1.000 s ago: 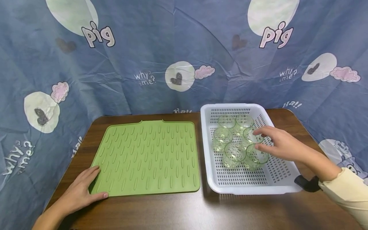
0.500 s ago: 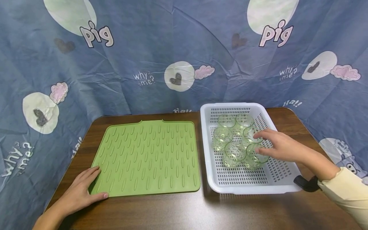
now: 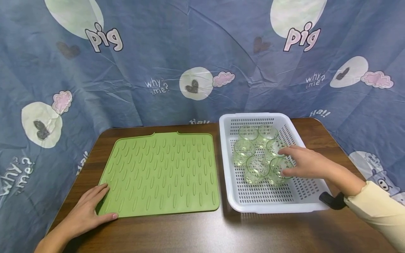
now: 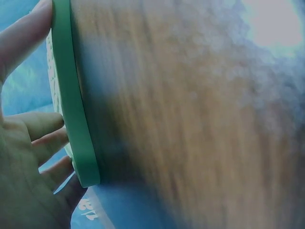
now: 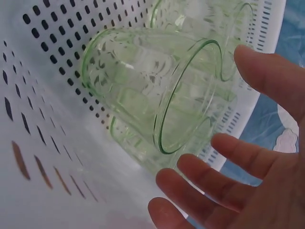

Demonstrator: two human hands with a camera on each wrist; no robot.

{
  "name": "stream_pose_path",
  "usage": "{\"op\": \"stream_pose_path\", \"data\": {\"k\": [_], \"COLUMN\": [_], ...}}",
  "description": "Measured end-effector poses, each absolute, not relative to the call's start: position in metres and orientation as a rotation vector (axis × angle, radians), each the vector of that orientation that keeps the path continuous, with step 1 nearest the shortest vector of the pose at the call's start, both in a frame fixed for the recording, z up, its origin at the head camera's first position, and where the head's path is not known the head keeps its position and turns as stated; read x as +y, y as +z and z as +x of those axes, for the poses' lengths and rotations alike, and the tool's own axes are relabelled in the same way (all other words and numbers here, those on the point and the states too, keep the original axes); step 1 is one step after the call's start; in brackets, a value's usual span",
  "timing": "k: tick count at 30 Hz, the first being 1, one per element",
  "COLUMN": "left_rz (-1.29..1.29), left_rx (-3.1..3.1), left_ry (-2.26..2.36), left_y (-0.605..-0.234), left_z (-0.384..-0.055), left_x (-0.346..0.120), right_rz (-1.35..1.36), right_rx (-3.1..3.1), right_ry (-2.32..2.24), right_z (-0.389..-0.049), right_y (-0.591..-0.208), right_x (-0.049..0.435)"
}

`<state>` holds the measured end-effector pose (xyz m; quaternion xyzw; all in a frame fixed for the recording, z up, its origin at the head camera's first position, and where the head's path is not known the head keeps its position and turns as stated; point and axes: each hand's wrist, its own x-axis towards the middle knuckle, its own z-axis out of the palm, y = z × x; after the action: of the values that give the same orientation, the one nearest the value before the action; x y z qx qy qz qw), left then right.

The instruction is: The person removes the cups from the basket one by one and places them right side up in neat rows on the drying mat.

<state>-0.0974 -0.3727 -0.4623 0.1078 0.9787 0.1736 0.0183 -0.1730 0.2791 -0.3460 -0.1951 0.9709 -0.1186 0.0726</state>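
Clearly, the nearer right grip [image 3: 311, 162], spread and empty, has an upright glass [image 3: 276, 175] toward nine o'clock in the head view

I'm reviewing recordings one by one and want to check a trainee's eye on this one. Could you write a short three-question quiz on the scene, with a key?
1. How many glasses are in the white basket?
2. Seen from the person's side, at which corner of the green mat is the left hand?
A) far right
B) near left
C) far left
3. True or false: the right hand is over the basket, and no glass has been lifted out onto the mat.

Key:
1. Six.
2. B.
3. True.
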Motion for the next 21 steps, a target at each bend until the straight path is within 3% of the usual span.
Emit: {"op": "stream_pose_path", "data": {"k": [12, 21], "left_rz": [0.355, 0.347], "left_rx": [3.068, 3.045], "left_ry": [0.560, 0.551], "left_y": [-0.4642, -0.4640], "left_z": [-0.0984, -0.0987], "left_x": [-0.3733, -0.3745], "right_rz": [-0.468, -0.587], "right_rx": [2.771, 2.649], "right_ry": [-0.336, -0.467], "right_z": [-0.1748, -0.1770], "right_y": [-0.3487, -0.3556], "right_x": [0.2718, 0.2756]}}
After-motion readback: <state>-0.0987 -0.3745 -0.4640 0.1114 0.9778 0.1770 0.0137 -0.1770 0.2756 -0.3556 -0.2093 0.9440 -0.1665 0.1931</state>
